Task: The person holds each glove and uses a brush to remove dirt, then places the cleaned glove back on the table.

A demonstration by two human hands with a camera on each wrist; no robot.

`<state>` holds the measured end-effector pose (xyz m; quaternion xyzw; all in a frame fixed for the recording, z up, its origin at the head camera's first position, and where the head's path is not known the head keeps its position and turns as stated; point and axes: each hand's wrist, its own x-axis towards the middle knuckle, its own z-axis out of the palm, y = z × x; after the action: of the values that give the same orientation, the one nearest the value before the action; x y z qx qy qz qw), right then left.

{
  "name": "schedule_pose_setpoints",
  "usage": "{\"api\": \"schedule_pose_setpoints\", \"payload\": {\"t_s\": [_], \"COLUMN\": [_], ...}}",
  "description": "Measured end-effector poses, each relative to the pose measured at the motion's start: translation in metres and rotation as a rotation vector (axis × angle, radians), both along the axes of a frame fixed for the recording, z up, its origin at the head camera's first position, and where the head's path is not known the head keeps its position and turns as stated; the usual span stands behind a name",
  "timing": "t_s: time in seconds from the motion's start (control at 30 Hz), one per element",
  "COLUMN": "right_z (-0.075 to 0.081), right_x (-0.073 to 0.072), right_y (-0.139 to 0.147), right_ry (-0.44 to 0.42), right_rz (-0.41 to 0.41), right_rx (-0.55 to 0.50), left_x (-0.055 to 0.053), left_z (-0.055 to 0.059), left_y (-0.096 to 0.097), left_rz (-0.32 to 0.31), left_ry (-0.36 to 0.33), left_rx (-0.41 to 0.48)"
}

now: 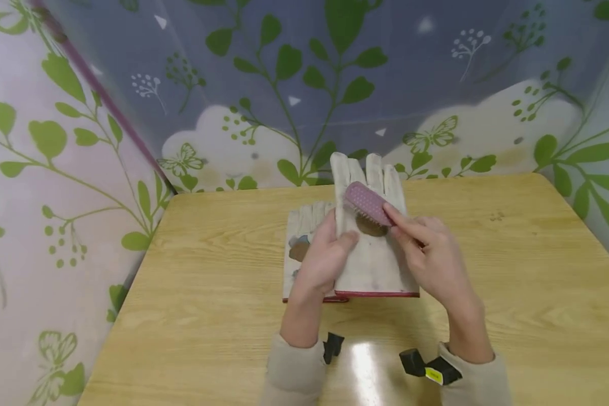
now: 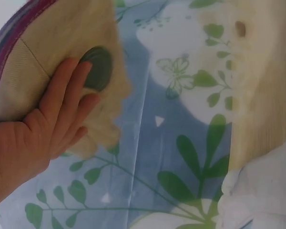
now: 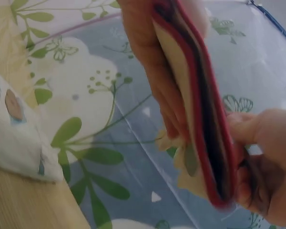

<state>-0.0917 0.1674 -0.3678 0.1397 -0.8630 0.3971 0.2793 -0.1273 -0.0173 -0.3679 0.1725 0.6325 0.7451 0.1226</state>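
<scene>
Head view now: one raised glove [image 1: 373, 265], one lying glove [image 1: 293, 276] on the desk [image 1: 208, 270]; left grip [image 1: 323, 256] closes round the raised edge, right grip [image 1: 433, 256] pinches one brush [image 1: 367, 202] at one brown patch [image 1: 369, 228]. Left wrist: four fingers [image 2: 57, 90], one green patch [image 2: 99, 67]. Right wrist: one red-rimmed cuff [image 3: 219, 114].

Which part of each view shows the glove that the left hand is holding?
Head: the glove, just right of centre, red cuff edge at the bottom.
Left wrist: the glove, upper left, a dark oval patch on it.
Right wrist: the glove, right of centre, its red-edged cuff opening in view.
Shared landmark: the leaf-printed blue backdrop.
</scene>
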Motion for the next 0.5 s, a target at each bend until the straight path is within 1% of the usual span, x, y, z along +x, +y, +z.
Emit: {"api": "schedule_pose_setpoints", "payload": {"t_s": [0.07, 0.1, 0.17, 0.3, 0.37, 0.43, 0.5], "right_z": [0.000, 0.000, 0.000, 0.001, 0.001, 0.000, -0.001], "right_x": [-0.002, -0.002, -0.002, -0.003, -0.003, -0.001, 0.000], "right_y": [0.001, 0.001, 0.000, 0.004, 0.013, 0.024, 0.030], "right_ry": [0.033, 0.037, 0.022, -0.068, -0.095, -0.092, -0.073], "right_rz": [-0.006, -0.002, 0.006, 0.051, 0.061, 0.043, 0.025], "right_rx": [-0.061, -0.061, -0.021, 0.129, 0.153, 0.170, 0.160], "left_x": [0.000, 0.000, 0.000, -0.005, -0.009, -0.012, -0.013], "left_z": [-0.001, -0.002, -0.002, -0.004, -0.006, -0.007, -0.007], "left_y": [-0.001, -0.001, 0.000, 0.003, 0.001, -0.003, -0.005], "left_rz": [0.019, 0.024, 0.027, 0.085, 0.139, 0.192, 0.208], "left_ry": [-0.029, -0.038, -0.055, -0.068, -0.096, -0.112, -0.113], "left_rx": [0.008, 0.005, 0.010, 0.007, 0.026, 0.046, 0.063]}}
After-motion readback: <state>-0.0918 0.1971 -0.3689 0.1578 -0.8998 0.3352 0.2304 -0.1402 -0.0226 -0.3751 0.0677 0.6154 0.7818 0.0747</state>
